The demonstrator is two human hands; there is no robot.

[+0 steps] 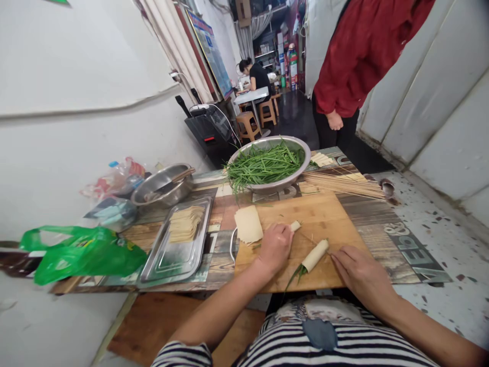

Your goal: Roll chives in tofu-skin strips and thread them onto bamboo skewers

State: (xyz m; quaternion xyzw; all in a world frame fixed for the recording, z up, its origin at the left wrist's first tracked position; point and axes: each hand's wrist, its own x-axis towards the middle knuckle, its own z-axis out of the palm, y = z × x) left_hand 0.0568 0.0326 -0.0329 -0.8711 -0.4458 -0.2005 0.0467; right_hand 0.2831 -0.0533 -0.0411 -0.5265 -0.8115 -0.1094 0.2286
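My left hand (pixel 275 245) is closed around a small roll of pale tofu skin (pixel 295 225) above the cutting board (pixel 332 214); most of that roll is hidden under the fingers. A second, longer tofu-skin roll (pixel 316 255) lies on the board between my hands, green chive ends sticking out at its lower left. My right hand (pixel 359 270) is at the board's right side, thumb and fingers pinched together close to this roll's upper end. What the pinch holds, if anything, is too small to make out. Square tofu-skin sheets (pixel 248 225) are stacked left of my left hand.
Behind the board stands a metal bowl (pixel 305 158) heaped with chives (pixel 267 163). Bamboo skewers (pixel 344 184) and finished-looking rolls (pixel 322 159) lie at the right rear. Leftward are a metal tray (pixel 179 262) with tofu strips, another bowl (pixel 164 188) and a green bag (pixel 87 255). A person in red (pixel 355 61) stands beyond.
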